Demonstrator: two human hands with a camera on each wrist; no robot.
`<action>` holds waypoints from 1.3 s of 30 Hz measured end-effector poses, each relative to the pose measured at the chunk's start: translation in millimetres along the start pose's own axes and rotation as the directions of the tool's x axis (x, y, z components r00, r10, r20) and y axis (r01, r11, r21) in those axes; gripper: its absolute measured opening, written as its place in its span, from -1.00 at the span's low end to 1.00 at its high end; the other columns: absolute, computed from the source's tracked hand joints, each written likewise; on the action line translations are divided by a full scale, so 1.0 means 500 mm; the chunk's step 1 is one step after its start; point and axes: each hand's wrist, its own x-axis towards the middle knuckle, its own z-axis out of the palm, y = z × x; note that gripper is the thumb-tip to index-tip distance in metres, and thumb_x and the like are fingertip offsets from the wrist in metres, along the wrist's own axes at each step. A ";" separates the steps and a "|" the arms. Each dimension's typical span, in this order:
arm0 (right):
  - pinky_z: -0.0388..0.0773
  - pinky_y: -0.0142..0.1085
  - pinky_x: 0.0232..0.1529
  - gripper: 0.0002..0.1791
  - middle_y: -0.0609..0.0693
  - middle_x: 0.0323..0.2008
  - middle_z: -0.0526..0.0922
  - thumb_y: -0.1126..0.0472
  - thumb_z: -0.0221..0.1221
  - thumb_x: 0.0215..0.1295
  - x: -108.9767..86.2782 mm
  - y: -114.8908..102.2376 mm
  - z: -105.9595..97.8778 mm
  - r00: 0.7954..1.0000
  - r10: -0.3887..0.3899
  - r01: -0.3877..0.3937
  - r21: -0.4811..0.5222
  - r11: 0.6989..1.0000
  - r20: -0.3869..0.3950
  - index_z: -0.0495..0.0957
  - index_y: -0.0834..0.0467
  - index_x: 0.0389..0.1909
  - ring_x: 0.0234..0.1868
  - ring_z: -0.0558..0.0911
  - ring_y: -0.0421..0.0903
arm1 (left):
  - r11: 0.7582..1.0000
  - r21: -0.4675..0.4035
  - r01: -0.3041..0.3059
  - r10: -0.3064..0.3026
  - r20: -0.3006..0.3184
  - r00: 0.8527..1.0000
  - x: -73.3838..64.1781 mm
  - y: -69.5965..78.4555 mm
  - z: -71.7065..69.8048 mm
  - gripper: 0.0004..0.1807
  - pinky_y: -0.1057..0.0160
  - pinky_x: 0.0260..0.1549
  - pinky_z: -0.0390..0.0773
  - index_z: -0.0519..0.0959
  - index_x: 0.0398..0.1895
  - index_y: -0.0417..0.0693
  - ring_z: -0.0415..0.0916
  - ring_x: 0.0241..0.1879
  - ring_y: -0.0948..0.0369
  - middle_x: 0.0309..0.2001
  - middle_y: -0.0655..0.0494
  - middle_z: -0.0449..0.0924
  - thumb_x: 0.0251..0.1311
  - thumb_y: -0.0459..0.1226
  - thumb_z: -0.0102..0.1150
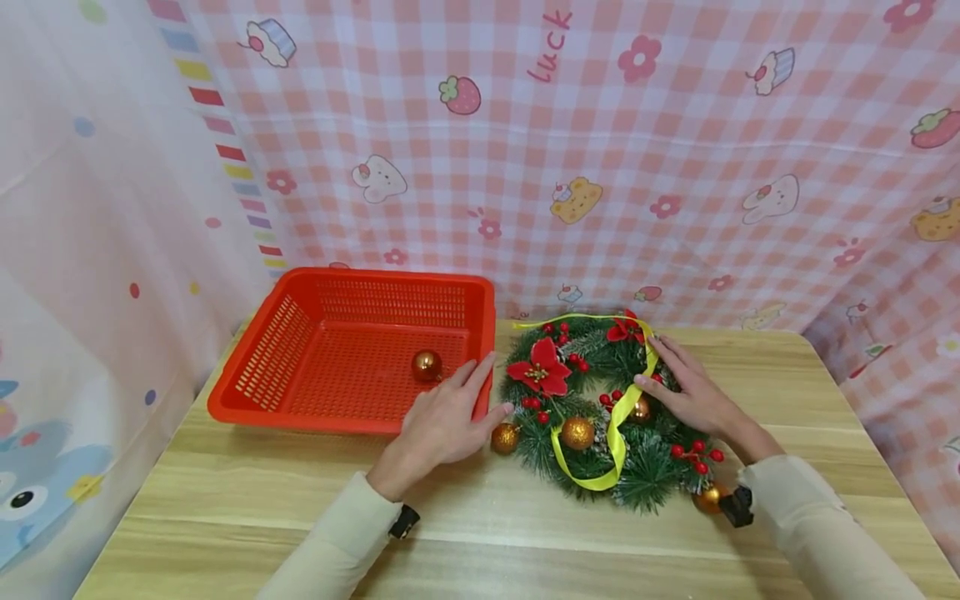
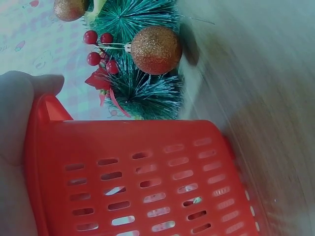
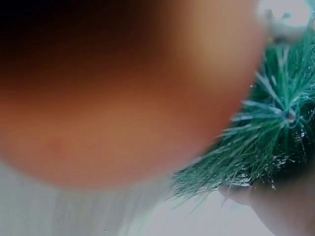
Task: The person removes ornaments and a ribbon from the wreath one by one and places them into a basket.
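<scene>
Pink checked cloth (image 1: pixel 337 108) hangs behind the wood table (image 1: pixel 487 554). Red basket (image 1: pixel 345 375) sits on table's L side, w/ the green wreath (image 1: pixel 592 350) just to its R. L hand (image 1: pixel 442 421) lies over basket's R rim nr front corner — visible fingers straight, thumb spread wide. R hand (image 1: pixel 697 396) is at wreath's R side, thumb touching the yellow ribbon (image 1: pixel 617 437), forefinger spread from it — can't tell re: its hidden fingers. Ribbon lies across wreath, curving at front. Red flower (image 1: pixel 543 367) is on wreath's upper L. One shiny ball (image 1: pixel 426 365) is in basket; red berries (image 1: pixel 701 467) dot the greenery.
</scene>
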 end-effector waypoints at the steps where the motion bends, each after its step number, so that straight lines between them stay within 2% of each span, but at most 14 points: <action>1: -0.08 0.53 0.23 -0.11 0.29 0.56 -0.25 -0.19 0.01 0.47 0.000 0.001 0.002 1.000 0.003 -0.003 0.000 1.000 0.002 -0.20 0.03 0.60 0.50 -0.15 0.43 | 1.000 -0.010 -0.013 0.012 -0.024 1.000 -0.001 -0.001 0.001 -0.16 -0.16 0.07 0.51 0.04 0.59 0.19 0.40 0.29 -0.15 0.48 -0.08 0.22 0.34 0.28 -0.09; 4: -0.09 0.52 0.23 -0.12 0.29 0.56 -0.24 -0.19 0.01 0.47 -0.001 0.003 0.007 1.000 0.008 -0.008 0.003 1.000 0.003 -0.19 0.04 0.60 0.50 -0.14 0.43 | 0.996 -0.031 -0.079 0.074 -0.135 0.988 -0.007 -0.003 0.005 -0.23 -0.24 0.16 0.42 0.23 0.51 0.06 0.36 0.32 -0.11 0.42 -0.12 0.30 0.33 0.20 0.03; 6: -0.09 0.52 0.23 -0.12 0.29 0.56 -0.24 -0.19 0.00 0.48 -0.002 0.005 0.010 1.000 0.014 -0.014 0.008 1.000 0.004 -0.19 0.03 0.60 0.50 -0.15 0.42 | 0.990 -0.043 -0.137 0.124 -0.226 0.966 -0.012 -0.002 0.007 -0.29 -0.22 0.16 0.44 0.35 0.43 -0.02 0.40 0.28 -0.08 0.35 -0.13 0.39 0.32 0.12 0.12; 8: -0.09 0.52 0.23 -0.13 0.29 0.56 -0.24 -0.19 -0.01 0.48 -0.003 0.007 0.013 1.000 0.019 -0.019 0.012 1.000 0.004 -0.19 0.02 0.60 0.51 -0.15 0.42 | 0.977 -0.073 -0.199 0.168 -0.310 0.936 -0.021 0.003 0.007 -0.38 -0.14 0.13 0.49 0.44 0.34 -0.08 0.45 0.22 -0.03 0.28 -0.11 0.48 0.30 0.03 0.20; 10: -0.09 0.52 0.23 -0.14 0.28 0.57 -0.24 -0.20 -0.02 0.48 -0.004 0.009 0.015 1.000 0.026 -0.026 0.016 1.000 0.004 -0.19 0.01 0.60 0.51 -0.16 0.41 | 0.956 -0.144 -0.257 0.191 -0.359 0.913 -0.032 0.014 0.006 -0.44 -0.07 0.14 0.51 0.49 0.28 -0.11 0.48 0.20 0.01 0.23 -0.08 0.53 0.28 -0.06 0.25; 11: -0.09 0.52 0.23 -0.14 0.27 0.57 -0.25 -0.20 -0.02 0.48 -0.005 0.010 0.016 1.000 0.029 -0.029 0.019 0.999 0.005 -0.20 0.00 0.60 0.51 -0.16 0.41 | 0.941 -0.192 -0.279 0.195 -0.366 0.910 -0.039 0.021 0.006 -0.48 -0.04 0.14 0.51 0.51 0.25 -0.11 0.49 0.16 0.03 0.22 -0.07 0.54 0.28 -0.10 0.26; 12: -0.09 0.53 0.22 -0.14 0.27 0.57 -0.25 -0.20 -0.03 0.49 -0.006 0.010 0.017 0.999 0.032 -0.032 0.020 0.999 0.005 -0.20 -0.01 0.60 0.51 -0.17 0.41 | 0.923 -0.244 -0.297 0.198 -0.362 0.911 -0.046 0.028 0.006 -0.50 -0.01 0.15 0.51 0.52 0.24 -0.11 0.50 0.15 0.06 0.21 -0.05 0.55 0.28 -0.13 0.27; 15: -0.10 0.53 0.22 -0.15 0.26 0.57 -0.26 -0.20 -0.04 0.49 -0.008 0.011 0.019 0.999 0.035 -0.036 0.029 0.999 0.007 -0.21 -0.04 0.60 0.51 -0.18 0.41 | 0.864 -0.404 -0.301 0.190 -0.292 0.937 -0.068 0.051 0.009 -0.53 0.03 0.19 0.48 0.51 0.24 -0.07 0.47 0.18 0.12 0.22 0.02 0.54 0.30 -0.16 0.25; 19: -0.11 0.54 0.22 -0.17 0.26 0.57 -0.27 -0.18 -0.05 0.50 -0.009 0.010 0.021 0.999 0.031 -0.031 0.046 0.998 0.009 -0.21 -0.04 0.60 0.51 -0.18 0.42 | 0.811 -0.521 -0.265 0.207 -0.167 0.964 -0.090 0.074 0.020 -0.50 0.02 0.26 0.42 0.46 0.31 -0.02 0.40 0.30 0.16 0.27 0.11 0.49 0.33 -0.16 0.22; 21: -0.11 0.54 0.21 -0.17 0.26 0.57 -0.28 -0.17 -0.05 0.51 -0.010 0.009 0.022 1.000 0.030 -0.031 0.052 0.998 0.010 -0.22 -0.04 0.60 0.51 -0.19 0.43 | 0.805 -0.538 -0.251 0.219 -0.124 0.968 -0.094 0.080 0.031 -0.47 0.00 0.30 0.37 0.41 0.36 0.00 0.35 0.34 0.17 0.32 0.14 0.45 0.34 -0.16 0.20; 25: -0.11 0.54 0.21 -0.17 0.26 0.57 -0.29 -0.17 -0.05 0.51 -0.010 0.010 0.022 0.999 0.035 -0.036 0.052 0.998 0.014 -0.23 -0.04 0.61 0.51 -0.19 0.43 | 0.817 -0.543 -0.197 0.193 -0.065 0.979 -0.090 0.082 0.057 -0.39 -0.04 0.34 0.30 0.29 0.44 0.03 0.25 0.41 0.15 0.40 0.13 0.34 0.36 -0.14 0.17; 28: -0.12 0.56 0.20 -0.17 0.26 0.57 -0.31 -0.18 -0.05 0.51 -0.008 0.011 0.020 0.999 0.040 -0.041 0.051 0.998 0.016 -0.23 -0.06 0.61 0.50 -0.20 0.44 | 0.824 -0.544 -0.157 0.157 -0.048 0.986 -0.080 0.079 0.078 -0.34 -0.06 0.36 0.26 0.21 0.49 0.00 0.20 0.44 0.11 0.45 0.07 0.25 0.37 -0.17 0.15; 35: -0.11 0.56 0.20 -0.16 0.25 0.57 -0.32 -0.19 -0.06 0.50 0.003 0.012 0.010 0.999 0.039 -0.040 0.041 0.998 0.011 -0.24 -0.07 0.61 0.51 -0.20 0.43 | 0.808 -0.578 -0.109 0.082 -0.074 0.994 -0.054 0.073 0.101 -0.34 -0.06 0.34 0.29 0.17 0.49 -0.10 0.21 0.42 0.02 0.44 -0.06 0.22 0.36 -0.29 0.11; 39: -0.11 0.54 0.21 -0.16 0.25 0.57 -0.32 -0.19 -0.05 0.50 0.004 0.011 0.007 0.999 0.044 -0.045 0.044 0.998 0.014 -0.25 -0.08 0.60 0.51 -0.22 0.42 | 0.798 -0.602 -0.029 0.017 -0.026 1.000 -0.045 0.073 0.108 -0.34 -0.11 0.29 0.35 0.13 0.51 -0.05 0.29 0.37 -0.05 0.43 -0.11 0.21 0.38 -0.32 0.07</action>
